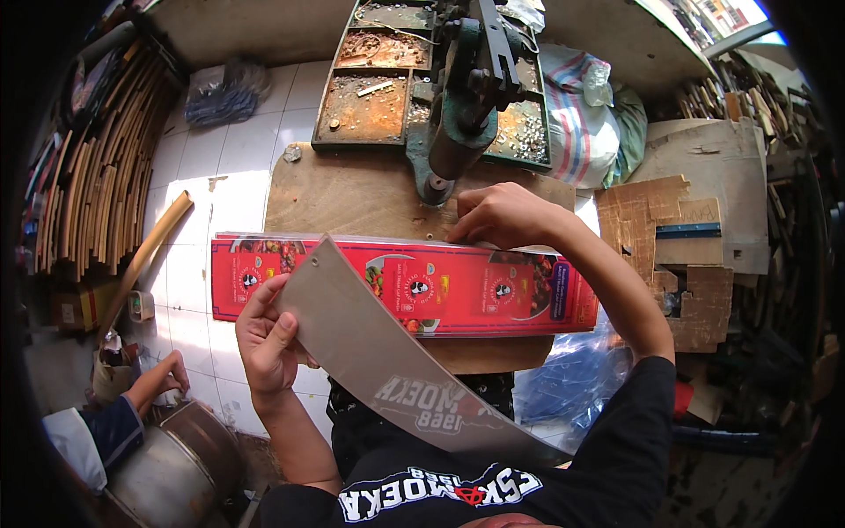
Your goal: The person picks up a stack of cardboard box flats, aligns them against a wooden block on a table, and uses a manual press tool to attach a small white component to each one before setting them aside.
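My left hand (268,339) grips a long, glossy grey sheet (378,352) near its upper end, thumb on top. A small hole shows at that corner, and the sheet bends down toward my shirt, which it mirrors. Under it lies a stack of red printed panels (449,304) across a wooden board. My right hand (506,216) is closed, fingers curled down at the stack's far edge; whatever they pinch is hidden. Just beyond it stands a dark green hand press (453,145), its lower end over the board. A tiny ring (429,236) sits at the stack's far edge.
Behind the press, a compartmented metal tray (363,110) holds small loose parts. The wooden board (343,198) carries the stack. Striped sacks (576,114) and cardboard pieces (695,264) lie right. Stacked boards (110,167) line the left; another person's arm (158,383) shows lower left.
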`<state>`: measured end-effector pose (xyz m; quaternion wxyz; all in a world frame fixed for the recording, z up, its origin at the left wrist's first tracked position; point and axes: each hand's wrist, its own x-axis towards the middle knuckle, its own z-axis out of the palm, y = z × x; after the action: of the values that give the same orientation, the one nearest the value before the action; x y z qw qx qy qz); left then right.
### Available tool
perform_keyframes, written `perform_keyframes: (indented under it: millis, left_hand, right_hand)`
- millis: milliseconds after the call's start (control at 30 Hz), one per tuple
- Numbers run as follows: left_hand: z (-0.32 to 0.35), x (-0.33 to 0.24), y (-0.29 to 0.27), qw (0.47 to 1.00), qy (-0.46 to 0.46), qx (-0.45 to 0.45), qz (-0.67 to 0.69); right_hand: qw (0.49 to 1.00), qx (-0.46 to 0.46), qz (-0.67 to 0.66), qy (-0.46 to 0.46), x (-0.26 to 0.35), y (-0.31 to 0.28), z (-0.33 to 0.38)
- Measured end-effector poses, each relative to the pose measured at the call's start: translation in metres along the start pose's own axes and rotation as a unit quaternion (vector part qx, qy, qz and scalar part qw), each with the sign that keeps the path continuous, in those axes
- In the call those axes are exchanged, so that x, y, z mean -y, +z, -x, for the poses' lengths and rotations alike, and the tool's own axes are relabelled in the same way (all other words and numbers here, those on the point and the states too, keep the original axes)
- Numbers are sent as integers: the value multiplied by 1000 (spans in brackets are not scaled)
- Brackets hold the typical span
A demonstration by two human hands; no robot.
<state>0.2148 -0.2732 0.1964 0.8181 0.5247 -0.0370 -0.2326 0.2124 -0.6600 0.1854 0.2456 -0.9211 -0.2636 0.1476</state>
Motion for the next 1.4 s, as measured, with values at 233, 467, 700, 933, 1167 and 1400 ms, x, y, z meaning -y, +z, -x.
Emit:
perform_keyframes:
  millis: [233, 467, 700, 933, 1167, 1400]
  left_hand:
    - [-2, 2, 2, 1000, 7, 3, 8]
    - [-8, 2, 5, 1000, 7, 6, 17]
    - [-9, 4, 12, 999, 22, -39, -2]
    - [-7, 2, 10, 1000, 14, -25, 9]
    - [-2, 0, 9, 999, 30, -45, 0]
    - [-2, 1, 8, 999, 23, -29, 7]
  right_hand:
    - [995, -78, 23, -50, -1, 14, -17]
    - [986, -105, 84, -102, -12, 27, -27]
    - [982, -67, 135, -110, -9, 24, -27]
    - [979, -61, 127, -147, -8, 19, -35]
    - [973, -178, 45, -139, -1, 8, -24]
    - [926, -368, 56, -69, 16, 10, -23]
